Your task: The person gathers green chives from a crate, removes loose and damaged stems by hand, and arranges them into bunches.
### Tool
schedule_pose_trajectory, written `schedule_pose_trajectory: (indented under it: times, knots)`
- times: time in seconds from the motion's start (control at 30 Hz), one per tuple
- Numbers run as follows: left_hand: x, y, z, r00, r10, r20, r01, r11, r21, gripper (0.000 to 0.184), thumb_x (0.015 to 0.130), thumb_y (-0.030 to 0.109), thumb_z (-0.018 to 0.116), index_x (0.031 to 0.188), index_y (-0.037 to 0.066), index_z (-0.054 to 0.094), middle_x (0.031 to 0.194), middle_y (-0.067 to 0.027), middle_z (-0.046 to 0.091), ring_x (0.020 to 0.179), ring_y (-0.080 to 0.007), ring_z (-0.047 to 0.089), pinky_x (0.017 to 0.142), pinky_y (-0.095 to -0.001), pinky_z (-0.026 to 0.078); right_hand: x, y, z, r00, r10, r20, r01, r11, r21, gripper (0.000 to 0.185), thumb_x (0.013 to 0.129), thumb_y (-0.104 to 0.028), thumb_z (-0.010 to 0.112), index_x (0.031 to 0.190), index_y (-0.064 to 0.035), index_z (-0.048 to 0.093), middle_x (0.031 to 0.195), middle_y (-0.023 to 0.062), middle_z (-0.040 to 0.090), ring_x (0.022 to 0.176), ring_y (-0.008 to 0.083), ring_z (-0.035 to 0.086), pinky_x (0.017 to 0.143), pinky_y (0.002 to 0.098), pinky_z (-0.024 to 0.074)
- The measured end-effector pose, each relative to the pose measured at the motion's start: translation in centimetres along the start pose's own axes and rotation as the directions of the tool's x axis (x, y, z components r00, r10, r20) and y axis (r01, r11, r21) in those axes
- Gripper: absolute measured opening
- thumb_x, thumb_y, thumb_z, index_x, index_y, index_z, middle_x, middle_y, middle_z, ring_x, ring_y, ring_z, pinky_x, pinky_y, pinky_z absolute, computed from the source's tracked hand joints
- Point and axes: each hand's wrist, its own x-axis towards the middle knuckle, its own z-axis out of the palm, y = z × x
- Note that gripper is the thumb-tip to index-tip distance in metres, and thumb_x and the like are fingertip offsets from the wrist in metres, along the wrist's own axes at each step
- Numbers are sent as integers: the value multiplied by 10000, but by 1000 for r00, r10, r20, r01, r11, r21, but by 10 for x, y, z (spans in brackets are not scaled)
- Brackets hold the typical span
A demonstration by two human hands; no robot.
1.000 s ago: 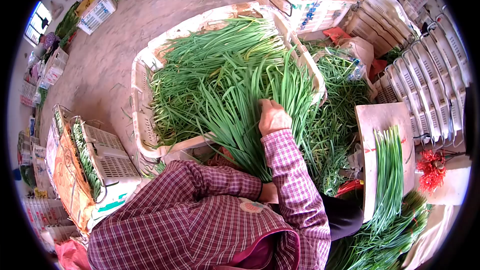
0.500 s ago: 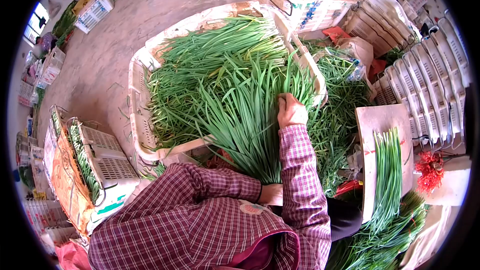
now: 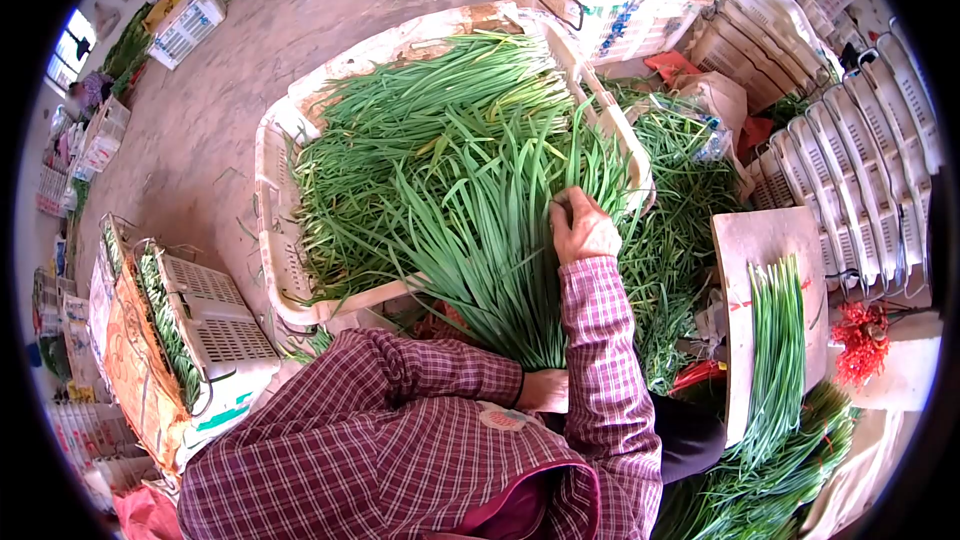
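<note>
**White crate (image 3: 284, 265) sitting beneath fanning green bundle (image 3: 500, 265)!**

The green bundle is spreading over the near rim; my left hand (image 3: 543, 391) is clasping its base, my right hand (image 3: 585, 228) is touching its side, fingers curling, pinching or not I cannot tell.

open floor (image 3: 350, 0) beyond basket (image 3: 375, 295), board (image 3: 738, 360) rightward

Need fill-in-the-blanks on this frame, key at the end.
The ____ hand holds the leaf bunch at its lower end.
The tangled strings hanging beside the board are coloured ____.
The board stands to the ____ of the large leaf-filled crate.
Missing words: left; red; right.
</note>
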Motion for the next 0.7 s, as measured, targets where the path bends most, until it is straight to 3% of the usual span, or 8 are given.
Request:
schedule_pose_trajectory:
  times: [0.07, 0.17, 0.3, 0.43, 0.47, 0.5, 0.63, 0.7]
  knots:
    - [14, 10, -33, 999, 39, -26, -35, 988, 152, 203, 872, 189, 447, 842, 48, 591, 873, -34, 556, 895, -220, 534, 973, -414, 411, -8, 9, 2, 998, -18, -64, 24, 995, 93, 122, 853, -179, 623, 892, -67, 595, 814, 104, 680, 690, 286, 670, 635, 371, 527]
    - [22, 16, -68, 984, -126, 123, 164, 909, -382, 218, 839, 145, 465, 630, 83, 460, 656, -24, 447, 673, -194, 478, 751, -371, 435, -18, 19, 8, 948, -141, -285, 220, 938, 268, 100, 893, -155, 565, 892, -55, 568, 673, 118, 640, 531, 224, 613, 498, 332, 501]
    - [11, 2, -38, 993, 113, 16, -114, 989, 96, 204, 848, 187, 460, 663, 102, 448, 636, -25, 417, 671, -196, 464, 748, -357, 381, -23, 44, 14, 988, 146, -57, -40, 590, 806, 77, 897, -127, 589, 875, -57, 567, 656, 33, 583, 500, 113, 499, 445, 254, 438]
    - [12, 1, -26, 938, -260, 230, 326, 429, -843, 128, 823, 222, 480, 770, 114, 525, 697, -13, 456, 748, -197, 475, 810, -372, 372, -19, 9, -55, 959, 273, 68, -135, 233, 963, 173, 922, -241, 580, 806, -113, 573, 572, -43, 483, 386, 58, 358, 327, 220, 262]
    - [14, 4, -28, 978, -110, 178, 153, 957, -245, 125, 819, 226, 485, 791, 113, 530, 720, -10, 468, 759, -193, 475, 817, -372, 373, -13, 8, -73, 974, 224, -21, -31, 227, 973, 178, 924, -242, 580, 799, -115, 573, 570, -45, 474, 390, 58, 349, 327, 220, 256]
    - [15, 7, -30, 967, 38, 250, -163, 851, 499, 126, 815, 230, 491, 812, 111, 535, 742, -7, 479, 770, -189, 475, 825, -371, 374, -12, 10, -90, 975, 199, -98, 50, 234, 971, 179, 926, -251, 579, 815, -110, 573, 584, -43, 479, 412, 52, 365, 347, 207, 268]
    - [16, 6, -38, 987, 78, 143, -135, 888, 439, 119, 808, 241, 498, 798, 126, 527, 764, 2, 496, 781, -190, 483, 822, -382, 367, -12, 52, -127, 891, 341, -299, 403, -295, 866, 224, 964, -266, 518, 1014, -57, 580, 858, 51, 633, 634, 96, 574, 491, 216, 488]
    - [20, 11, -39, 981, 42, 191, -131, 864, 486, 114, 808, 236, 492, 768, 134, 525, 734, 8, 490, 779, -191, 489, 814, -380, 360, -21, 46, -117, 889, 400, -224, 348, -270, 898, 247, 966, -256, 512, 1069, -40, 571, 918, 69, 644, 679, 109, 603, 531, 221, 519]
